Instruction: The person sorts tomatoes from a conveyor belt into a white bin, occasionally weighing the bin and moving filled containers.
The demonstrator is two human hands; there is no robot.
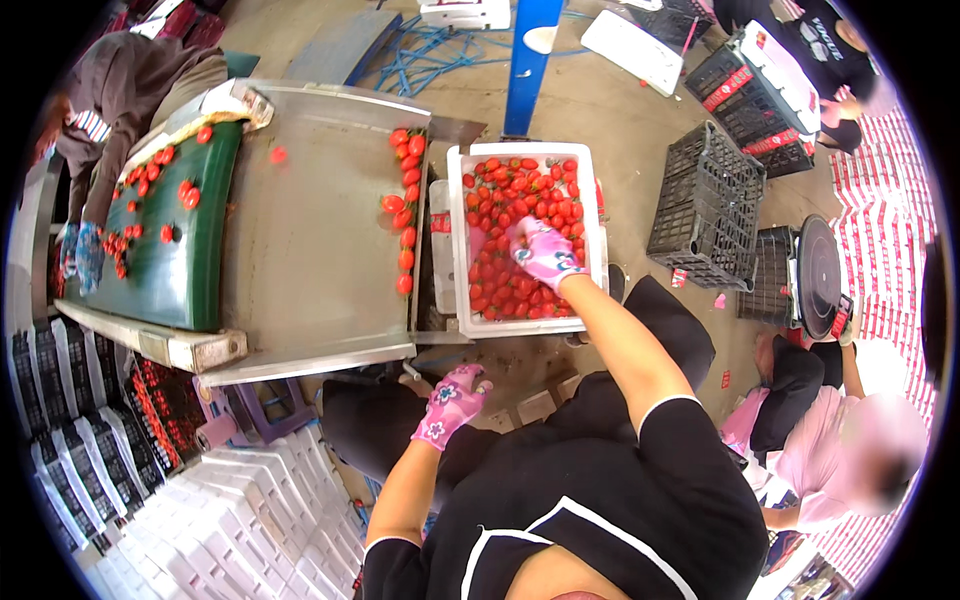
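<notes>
A white foam box (597,240) full of small red cherry tomatoes (515,185) stands in front of me. My right hand (545,252), in a pink flowered glove, reaches into it from the right. Its fingers are bent down among the tomatoes, and their tips are partly hidden. In a matching glove, my left hand (452,402) hangs over my lap, apart from the box and below its lower left corner. Those fingers are curled in; whatever may be inside them does not show. A row of tomatoes (408,215) lies along the metal tray's right edge, beside the box.
Left of the box, a metal tray (310,220) adjoins a green conveyor belt (195,270) bearing scattered tomatoes. A person's blue-gloved hand (85,258) is at its far side. A blue post (530,70) rises behind the box. Black crates (708,205) stand right; white foam boxes (240,510) are stacked lower left.
</notes>
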